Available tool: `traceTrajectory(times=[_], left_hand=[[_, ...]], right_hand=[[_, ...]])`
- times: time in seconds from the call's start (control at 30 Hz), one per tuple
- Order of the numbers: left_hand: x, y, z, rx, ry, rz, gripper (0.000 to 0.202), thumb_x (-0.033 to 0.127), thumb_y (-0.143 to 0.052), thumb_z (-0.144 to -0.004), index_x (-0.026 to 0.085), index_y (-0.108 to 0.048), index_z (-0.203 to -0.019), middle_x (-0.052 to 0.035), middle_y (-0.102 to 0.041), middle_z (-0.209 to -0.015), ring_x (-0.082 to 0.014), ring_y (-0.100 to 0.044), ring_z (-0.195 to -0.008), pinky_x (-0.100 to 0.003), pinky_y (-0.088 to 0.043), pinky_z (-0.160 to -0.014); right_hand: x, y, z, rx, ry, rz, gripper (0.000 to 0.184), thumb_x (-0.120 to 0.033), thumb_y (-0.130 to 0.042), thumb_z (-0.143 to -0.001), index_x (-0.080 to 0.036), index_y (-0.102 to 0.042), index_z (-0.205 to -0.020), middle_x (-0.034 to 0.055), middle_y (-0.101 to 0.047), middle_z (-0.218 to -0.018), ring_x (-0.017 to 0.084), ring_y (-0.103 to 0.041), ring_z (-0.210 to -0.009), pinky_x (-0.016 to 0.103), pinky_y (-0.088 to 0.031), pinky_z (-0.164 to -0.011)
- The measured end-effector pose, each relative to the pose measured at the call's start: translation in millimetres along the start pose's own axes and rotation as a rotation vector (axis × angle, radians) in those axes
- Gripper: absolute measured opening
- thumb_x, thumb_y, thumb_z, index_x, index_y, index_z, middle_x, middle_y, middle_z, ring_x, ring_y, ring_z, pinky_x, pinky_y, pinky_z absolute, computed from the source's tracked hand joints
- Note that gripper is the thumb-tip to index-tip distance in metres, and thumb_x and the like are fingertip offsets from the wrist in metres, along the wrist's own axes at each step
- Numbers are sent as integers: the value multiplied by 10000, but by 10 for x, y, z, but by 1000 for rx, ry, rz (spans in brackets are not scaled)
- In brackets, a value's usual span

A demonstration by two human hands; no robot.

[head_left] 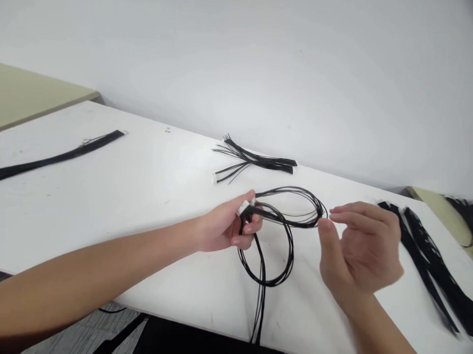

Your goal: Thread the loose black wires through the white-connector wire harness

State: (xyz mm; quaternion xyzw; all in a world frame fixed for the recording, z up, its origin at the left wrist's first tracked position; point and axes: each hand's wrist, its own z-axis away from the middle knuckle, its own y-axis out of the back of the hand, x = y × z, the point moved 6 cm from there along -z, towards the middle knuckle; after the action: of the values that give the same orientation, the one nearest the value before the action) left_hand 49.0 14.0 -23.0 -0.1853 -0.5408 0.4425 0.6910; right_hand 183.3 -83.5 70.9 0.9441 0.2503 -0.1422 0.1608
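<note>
From far off, I have my left hand (228,227) closed on the wires (269,214), with a white plug (244,208) by the thumb; the wires look to be up off the table (159,204), over its middle. My right hand (369,250) is on the right, thumb and fingers a bit apart; it is just beside the end of the far loop (301,224), and I cannot tell if it touches. Two loops show, the far one and a near loop (292,256); I see nothing that binds them, and a tail (259,310) hangs loose to the near edge, so I judge these wires part done; the far bunch (261,161), left bunch (63,156) and right bunch (440,269) lie long, with no loops in them.
</note>
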Motion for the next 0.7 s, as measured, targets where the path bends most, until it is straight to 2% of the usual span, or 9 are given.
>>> traceTrajectory(times=[0.07,0.17,0.3,0.4,0.47,0.7], left_hand=[[33,26,8,36,-38,76,487,555,-354,-909,154,-442,-647,58,-395,-487,-40,-352,-315,-181,-284,-386],[60,43,21,73,-84,137,476,545,-353,-914,158,-448,-654,68,-379,-463,-42,-348,-298,-176,-300,-371],[40,24,26,78,-71,146,484,566,-361,-905,161,-474,-666,72,-370,-441,-43,-342,-287,-169,-298,-354],[15,-1,26,57,-46,122,492,589,-379,-890,160,-491,-676,74,-362,-434,-42,-339,-287,-164,-293,-350],[3,-13,26,44,-39,106,503,594,-373,-891,157,-498,-676,74,-354,-431,-40,-332,-286,-164,-295,-351],[-33,-12,26,44,-11,83,509,601,-368,-889,153,-527,-706,71,-357,-432,-42,-338,-292,-161,-282,-349]], right_hand=[[-35,4,2,-36,42,-65,202,-25,-636,-683,-170,-628,-824,37,-564,-718,177,-560,-656,309,-454,-513],[-101,-129,66,-236,89,-99,180,-5,-605,-684,-160,-613,-775,31,-561,-671,149,-534,-589,268,-419,-452],[-131,-344,219,-413,170,-9,260,1,-620,-703,-157,-640,-909,87,-635,-841,193,-596,-737,330,-521,-605],[-88,-430,290,-453,175,28,378,-9,-624,-732,-185,-619,-1066,103,-661,-965,230,-622,-875,373,-539,-718],[-60,-445,310,-458,166,37,401,-27,-632,-747,-208,-604,-1104,94,-669,-980,236,-630,-895,385,-537,-738],[-12,-408,335,-432,123,103,303,-49,-658,-754,-210,-624,-1009,64,-696,-909,204,-648,-796,338,-523,-681]])
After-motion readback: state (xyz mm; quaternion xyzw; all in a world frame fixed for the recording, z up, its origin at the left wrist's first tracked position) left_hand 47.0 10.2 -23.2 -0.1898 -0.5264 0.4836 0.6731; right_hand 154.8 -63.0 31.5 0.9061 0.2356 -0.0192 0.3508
